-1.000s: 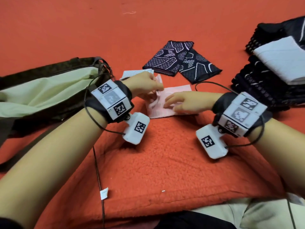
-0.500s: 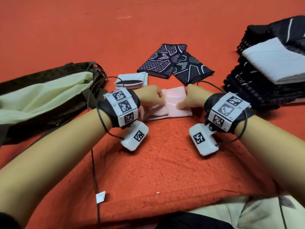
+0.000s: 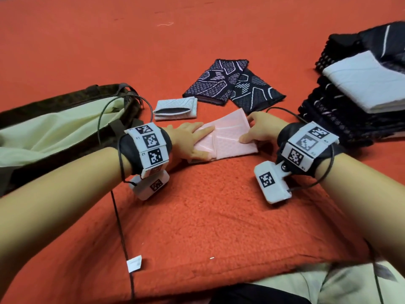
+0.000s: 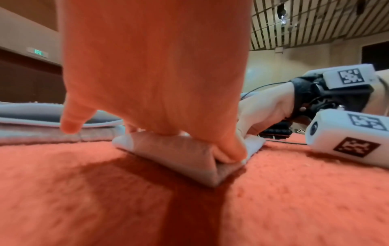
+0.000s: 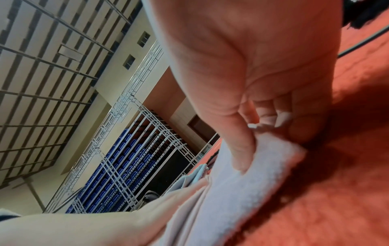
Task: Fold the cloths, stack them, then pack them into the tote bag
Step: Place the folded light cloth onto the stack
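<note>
While the left hand (image 3: 188, 139) pressed flat, fingers spread, on the pink cloth (image 3: 228, 137) lying on the red blanket (image 3: 219, 205) beside the tote bag (image 3: 65, 119), the right hand (image 3: 260, 130) pinched its far edge. Soft, light and floppy, it looked best gripped at the corners.

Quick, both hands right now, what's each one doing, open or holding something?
Left hand: open, fingers flat, pressing on the pink cloth.
Right hand: holding the pink cloth's right edge, thumb on top, fingers curled beneath.
</note>
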The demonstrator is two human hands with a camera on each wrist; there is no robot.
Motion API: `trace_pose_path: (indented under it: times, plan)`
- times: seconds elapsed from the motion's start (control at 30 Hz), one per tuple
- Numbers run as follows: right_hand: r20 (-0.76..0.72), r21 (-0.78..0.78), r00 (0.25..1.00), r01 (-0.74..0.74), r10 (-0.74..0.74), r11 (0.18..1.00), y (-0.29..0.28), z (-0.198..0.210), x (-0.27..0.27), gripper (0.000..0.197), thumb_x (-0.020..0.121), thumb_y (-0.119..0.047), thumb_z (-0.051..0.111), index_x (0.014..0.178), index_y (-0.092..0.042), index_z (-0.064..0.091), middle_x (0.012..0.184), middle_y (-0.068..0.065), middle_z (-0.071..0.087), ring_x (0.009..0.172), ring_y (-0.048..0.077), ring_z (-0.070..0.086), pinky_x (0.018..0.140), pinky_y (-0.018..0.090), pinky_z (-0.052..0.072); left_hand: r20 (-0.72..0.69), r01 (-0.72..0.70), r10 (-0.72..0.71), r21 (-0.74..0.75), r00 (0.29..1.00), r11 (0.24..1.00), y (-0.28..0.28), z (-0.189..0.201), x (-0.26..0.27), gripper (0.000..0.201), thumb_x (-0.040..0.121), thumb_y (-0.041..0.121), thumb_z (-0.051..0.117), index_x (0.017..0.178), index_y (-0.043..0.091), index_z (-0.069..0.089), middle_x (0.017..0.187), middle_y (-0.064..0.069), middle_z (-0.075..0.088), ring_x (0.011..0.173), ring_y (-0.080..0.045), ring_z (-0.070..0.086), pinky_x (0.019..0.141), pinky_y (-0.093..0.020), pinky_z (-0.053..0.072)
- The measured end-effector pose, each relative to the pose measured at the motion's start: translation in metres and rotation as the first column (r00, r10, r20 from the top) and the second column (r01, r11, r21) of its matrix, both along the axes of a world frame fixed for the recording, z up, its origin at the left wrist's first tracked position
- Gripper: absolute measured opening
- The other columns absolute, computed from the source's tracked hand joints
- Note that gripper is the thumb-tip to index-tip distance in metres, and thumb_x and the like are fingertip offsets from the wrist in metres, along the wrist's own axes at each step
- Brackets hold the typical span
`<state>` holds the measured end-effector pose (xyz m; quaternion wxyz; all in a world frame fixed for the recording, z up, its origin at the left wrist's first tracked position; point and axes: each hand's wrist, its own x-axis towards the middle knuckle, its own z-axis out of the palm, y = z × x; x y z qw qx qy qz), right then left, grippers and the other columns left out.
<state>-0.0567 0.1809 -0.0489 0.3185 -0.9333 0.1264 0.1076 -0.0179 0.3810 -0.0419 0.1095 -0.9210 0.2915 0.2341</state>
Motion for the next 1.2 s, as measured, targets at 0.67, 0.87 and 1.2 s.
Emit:
trace_pose_path:
  times: [0.67,0.87,1.2]
  plan:
    - [-0.002,0.425,0.999,0.030,-0.033,0.905,0.059,0.029,0.004,0.020,0.083,-0.008,0.062,0.071,-0.014,0.046,0.067,0.008,0.044,0.051,0.015,0.046,0.048,0.022,0.044,-0.360,-0.419,0.247,-0.554,0.900,0.719,0.004,0.002,0.004,0.052,0.080,0.009,0.050,0.131,0.022,0.049,0.155,-0.012,0.011,0.144,-0.019,0.008,0.115,-0.024,0.009]
    - [0.070,0.143,0.987,-0.152,0.143,0.978,0.092,0.022,0.013,0.028,0.078,-0.013,0.066,0.062,-0.015,0.043,0.055,0.002,0.050,0.044,0.011,0.049,0.043,0.021,0.041,-0.583,-0.637,0.275,-0.617,0.764,0.462,0.030,0.005,0.006,0.027,0.092,-0.003,0.041,0.112,0.004,0.057,0.072,0.011,0.056,0.055,0.002,0.052,0.052,-0.006,0.041]
    - [-0.049,0.131,0.948,-0.305,0.313,0.943,0.092,0.018,0.009,0.033,0.084,-0.004,0.057,0.117,-0.006,0.058,0.076,0.011,0.060,0.054,0.015,0.052,0.049,0.021,0.042,-0.623,-0.780,0.477,-0.557,0.620,0.286,0.021,0.003,0.021,0.022,0.089,0.023,0.063,0.081,0.005,0.053,0.074,-0.006,0.050,0.058,-0.015,0.054,0.045,-0.022,0.052]
